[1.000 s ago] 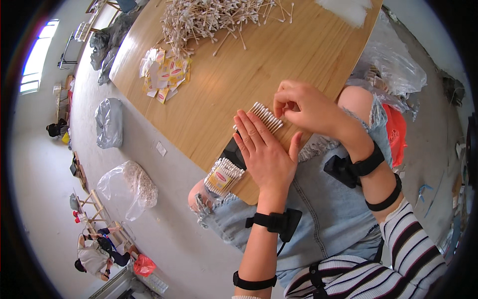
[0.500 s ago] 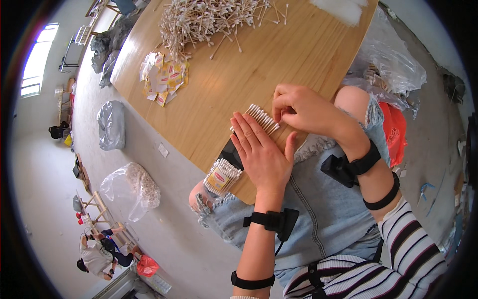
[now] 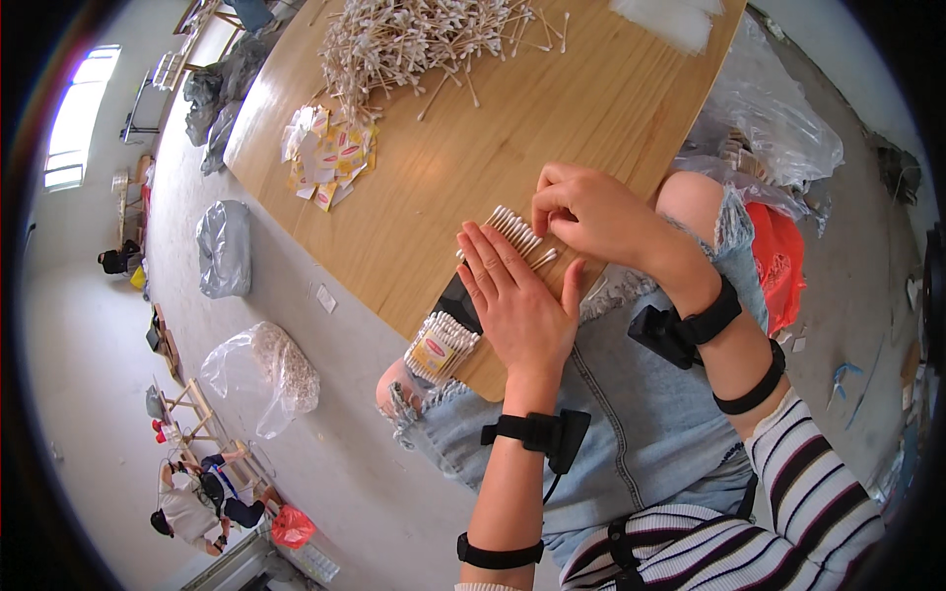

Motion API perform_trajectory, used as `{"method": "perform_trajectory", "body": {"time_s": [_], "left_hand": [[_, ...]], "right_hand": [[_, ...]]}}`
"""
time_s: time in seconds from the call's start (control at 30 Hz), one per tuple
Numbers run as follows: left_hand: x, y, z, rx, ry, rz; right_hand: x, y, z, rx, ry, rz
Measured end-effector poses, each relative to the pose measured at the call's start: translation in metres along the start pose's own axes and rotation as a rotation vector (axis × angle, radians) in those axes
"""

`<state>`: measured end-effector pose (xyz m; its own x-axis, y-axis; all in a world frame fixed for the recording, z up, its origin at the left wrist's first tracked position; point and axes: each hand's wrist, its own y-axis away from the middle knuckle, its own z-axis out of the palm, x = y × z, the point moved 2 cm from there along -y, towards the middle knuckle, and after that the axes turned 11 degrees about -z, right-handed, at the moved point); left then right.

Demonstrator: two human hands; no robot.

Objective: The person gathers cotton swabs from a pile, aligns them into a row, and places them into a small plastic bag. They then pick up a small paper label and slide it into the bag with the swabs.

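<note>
"What's largest?"

"One smooth, pale-brown wooden table (image 3: 414, 202). On its far part sits one broad heap of loose white cotton swabs (image 3: 409, 49), too many to count."

"And the hands?"

"Two, at the near edge. The left hand (image 3: 517, 300) is flat, palm down, thumb spread wide. The right hand (image 3: 596, 212) has its fingers curled narrow; I cannot tell whether they pinch anything."

"Smaller than those?"

"One loose pile of yellow-and-white paper cards (image 3: 330, 163), overlapping, then one packed bundle of white swabs with a yellow label (image 3: 437, 350) at the near corner."

"Under the left fingers?"

"One row of white swabs laid side by side (image 3: 510, 227), partly covered, its tips beside the right hand."

"And smallest?"

"One single white swab (image 3: 544, 258), set slightly apart at the row's near end."
</note>
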<state>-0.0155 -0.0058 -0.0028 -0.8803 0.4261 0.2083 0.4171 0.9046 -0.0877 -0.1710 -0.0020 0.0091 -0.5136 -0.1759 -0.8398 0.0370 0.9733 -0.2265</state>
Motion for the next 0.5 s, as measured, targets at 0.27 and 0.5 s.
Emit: {"method": "perform_trajectory", "body": {"time_s": [0.27,0.5], "left_hand": [[-0.0007,-0.0003,-0.0013,0.005,0.016,0.0],[-0.0007,-0.0007,-0.0011,0.003,0.016,0.002]], "right_hand": [[-0.0029,-0.0023,0.0018,0.057,0.024,-0.016],[-0.0018,-0.0024,0.004,0.05,0.084,-0.027]]}}
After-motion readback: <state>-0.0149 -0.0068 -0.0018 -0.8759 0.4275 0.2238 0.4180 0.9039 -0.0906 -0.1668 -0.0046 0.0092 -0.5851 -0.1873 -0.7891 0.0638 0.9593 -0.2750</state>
